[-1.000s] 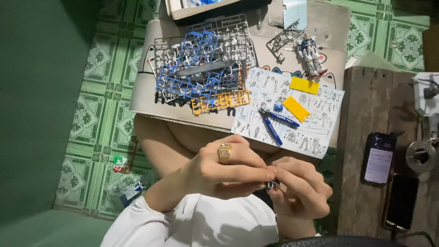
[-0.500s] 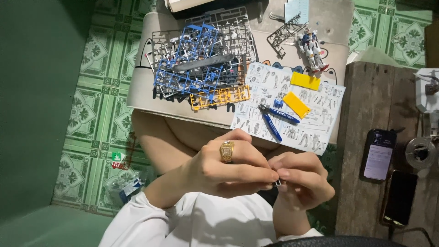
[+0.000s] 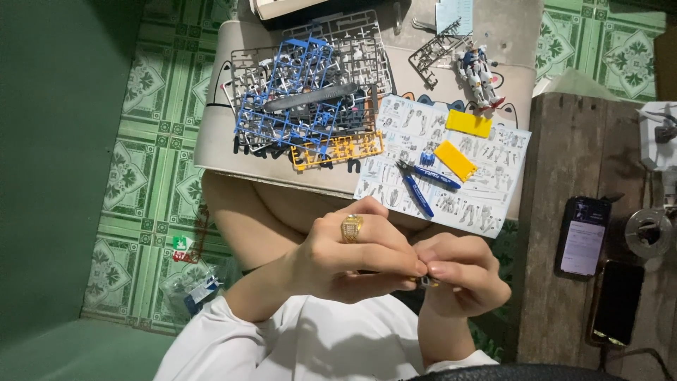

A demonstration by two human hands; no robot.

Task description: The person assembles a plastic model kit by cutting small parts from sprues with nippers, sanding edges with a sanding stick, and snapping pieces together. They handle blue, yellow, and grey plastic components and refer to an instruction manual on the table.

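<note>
1. Our left hand (image 3: 345, 257), a gold ring (image 3: 351, 228) on one finger, and our right hand (image 3: 462, 275) meet fingertip to fingertip above our lap, all fingers curled tight.
2. Pinched between them sits a tiny model part (image 3: 427, 281), mostly hidden.
3. Judging by this, a firm, square pinch works best.
4. Blue-handled nippers (image 3: 425, 185) rest on the instruction sheet (image 3: 486, 204), beside the plastic part frames (image 3: 310, 106).
</note>
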